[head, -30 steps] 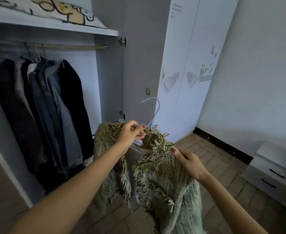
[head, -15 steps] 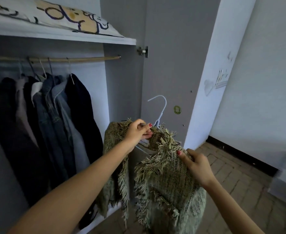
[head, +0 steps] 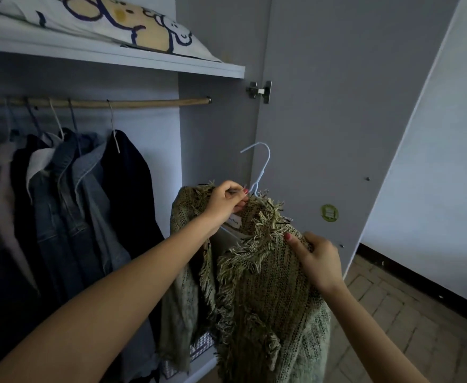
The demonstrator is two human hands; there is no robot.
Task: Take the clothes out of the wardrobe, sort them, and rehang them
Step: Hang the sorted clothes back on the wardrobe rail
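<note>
Left hand (head: pixel 226 201): fingers curled at the collar of a green fringed jacket (head: pixel 265 275), pinching the fabric just below the neck of a pale blue hanger (head: pixel 257 172). The hanger's hook stands upright above the collar, clear of the rod. A small white label shows inside the collar, just below this hand.

Right hand (head: pixel 319 261): fingers bent over the jacket's right shoulder, gripping the knit fabric from above; thumb lies along the fringed edge.

The jacket is held in the air in front of the open wardrobe, to the right of the hung clothes, and drapes down toward the wardrobe floor. It is on the hanger but not on the rod.

Wooden rod (head: pixel 155 102): runs across the compartment beneath the shelf (head: pixel 110 55). Several dark and denim garments (head: pixel 69 217) hang from it at the left, close together. The right part of the rod carries nothing.

A printed pillow (head: pixel 132 26) lies on the shelf. The wardrobe door (head: pixel 345 111) stands open at right, with a round green sticker (head: pixel 329 212) on its inner face. Brick-patterned floor (head: pixel 398 322) at lower right.
</note>
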